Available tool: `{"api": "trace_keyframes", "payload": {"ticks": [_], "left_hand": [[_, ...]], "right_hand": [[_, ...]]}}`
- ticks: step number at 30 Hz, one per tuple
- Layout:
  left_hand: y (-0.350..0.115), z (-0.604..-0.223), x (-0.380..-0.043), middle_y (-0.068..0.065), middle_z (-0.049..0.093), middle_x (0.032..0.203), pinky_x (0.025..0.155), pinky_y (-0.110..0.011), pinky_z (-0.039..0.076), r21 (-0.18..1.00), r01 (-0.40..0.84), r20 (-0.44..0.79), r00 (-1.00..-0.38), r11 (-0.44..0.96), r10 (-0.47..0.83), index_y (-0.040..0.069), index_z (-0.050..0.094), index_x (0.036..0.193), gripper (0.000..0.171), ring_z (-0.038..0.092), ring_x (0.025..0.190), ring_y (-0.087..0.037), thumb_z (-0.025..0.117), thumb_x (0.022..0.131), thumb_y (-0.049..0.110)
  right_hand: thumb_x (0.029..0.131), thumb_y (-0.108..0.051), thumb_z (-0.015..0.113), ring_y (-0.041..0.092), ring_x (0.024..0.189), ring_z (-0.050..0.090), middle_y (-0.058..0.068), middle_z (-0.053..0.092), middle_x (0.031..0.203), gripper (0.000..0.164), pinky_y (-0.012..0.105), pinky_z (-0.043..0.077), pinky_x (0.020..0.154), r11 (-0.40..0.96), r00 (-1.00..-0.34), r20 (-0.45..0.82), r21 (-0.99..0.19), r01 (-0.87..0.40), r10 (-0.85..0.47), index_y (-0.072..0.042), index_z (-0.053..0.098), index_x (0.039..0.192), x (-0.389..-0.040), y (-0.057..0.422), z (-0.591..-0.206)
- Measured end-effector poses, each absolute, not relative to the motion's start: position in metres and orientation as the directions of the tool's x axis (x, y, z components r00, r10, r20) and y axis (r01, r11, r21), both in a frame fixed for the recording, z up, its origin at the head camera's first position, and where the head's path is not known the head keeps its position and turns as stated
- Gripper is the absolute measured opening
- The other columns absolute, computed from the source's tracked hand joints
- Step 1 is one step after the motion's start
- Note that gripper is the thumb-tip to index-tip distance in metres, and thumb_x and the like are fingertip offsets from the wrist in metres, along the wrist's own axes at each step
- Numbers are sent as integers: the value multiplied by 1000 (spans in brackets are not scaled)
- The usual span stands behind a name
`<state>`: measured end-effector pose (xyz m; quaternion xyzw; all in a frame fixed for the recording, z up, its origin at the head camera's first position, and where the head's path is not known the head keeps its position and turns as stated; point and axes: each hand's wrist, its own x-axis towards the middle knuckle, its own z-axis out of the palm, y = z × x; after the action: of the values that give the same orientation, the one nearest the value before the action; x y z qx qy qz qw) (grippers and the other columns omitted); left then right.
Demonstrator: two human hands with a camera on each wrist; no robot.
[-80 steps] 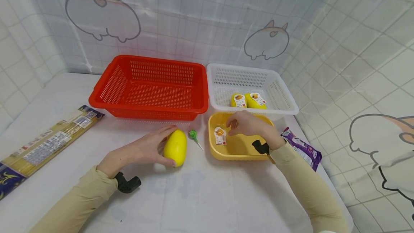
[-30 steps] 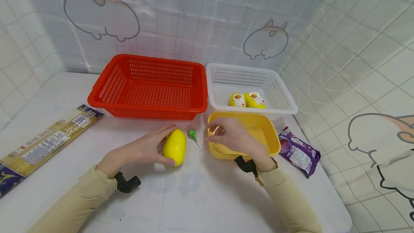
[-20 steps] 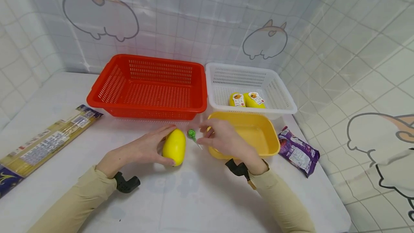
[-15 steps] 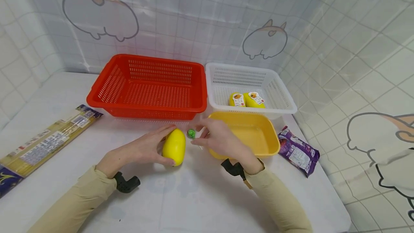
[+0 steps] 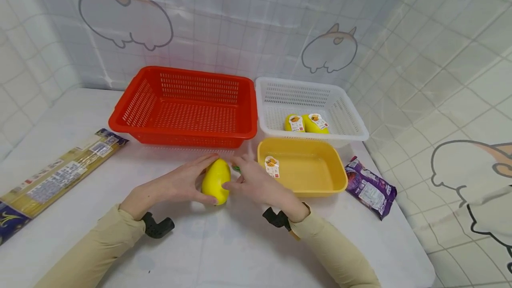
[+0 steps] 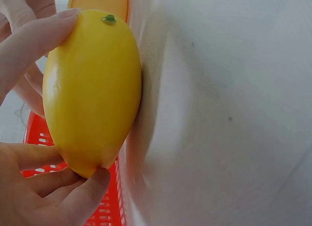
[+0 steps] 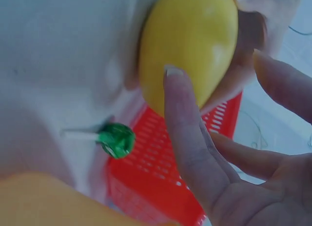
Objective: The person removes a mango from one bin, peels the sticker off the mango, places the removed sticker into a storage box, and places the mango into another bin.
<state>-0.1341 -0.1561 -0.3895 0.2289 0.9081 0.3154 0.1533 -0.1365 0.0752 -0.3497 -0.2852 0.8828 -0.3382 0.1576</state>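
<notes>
My left hand holds a smooth yellow mango on the white table, thumb at the near end and fingers at the far end. In the left wrist view the mango shows a green stem nub beside the thumb. My right hand comes at it from the right, its fingers loosely bent. One of its fingers overlaps the mango's lower end in the right wrist view. Under that hand lies a green-wrapped lollipop, mostly hidden from the head camera.
A red basket stands behind, beside a white basket with two labelled mangoes. The yellow basin has a white label at its inner left. A noodle pack lies left, a purple snack bag right.
My right hand has left the yellow basin and moved left, past the lollipop, to the mango. The left hand keeps its hold on the mango in the same place.
</notes>
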Motion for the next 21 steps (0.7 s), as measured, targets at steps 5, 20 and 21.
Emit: {"api": "trace_keyframes", "payload": {"ticks": [5, 20, 21], "left_hand": [[-156, -389, -133, -15, 21, 165, 115, -58, 33, 641, 322, -133, -847, 696, 515, 5, 21, 159, 123, 29, 147, -37, 84, 69, 61], [-157, -390, -134, -12, 23, 165, 115, -56, 35, 664, 334, -112, -840, 669, 531, 6, 23, 159, 121, 31, 146, -34, 84, 70, 60], [-157, -390, -134, -12, 23, 164, 115, -55, 36, 664, 334, -112, -841, 669, 530, 7, 23, 159, 121, 32, 146, -34, 84, 70, 61]], "right_hand": [[94, -30, 70, 11, 87, 60, 14, 44, 143, 69, 19, 53, 77, 611, -785, -88, -682, -401, -613, -18, 37, 154, -137, 72, -359], [99, -38, 62, 17, 111, 45, 8, 42, 141, 70, 23, 47, 86, 665, -798, -84, -608, -434, -597, -12, 31, 156, -137, 63, -371], [99, -38, 61, 17, 108, 47, 9, 41, 142, 71, 23, 47, 84, 663, -796, -88, -611, -431, -598, -11, 30, 157, -137, 62, -372]]}}
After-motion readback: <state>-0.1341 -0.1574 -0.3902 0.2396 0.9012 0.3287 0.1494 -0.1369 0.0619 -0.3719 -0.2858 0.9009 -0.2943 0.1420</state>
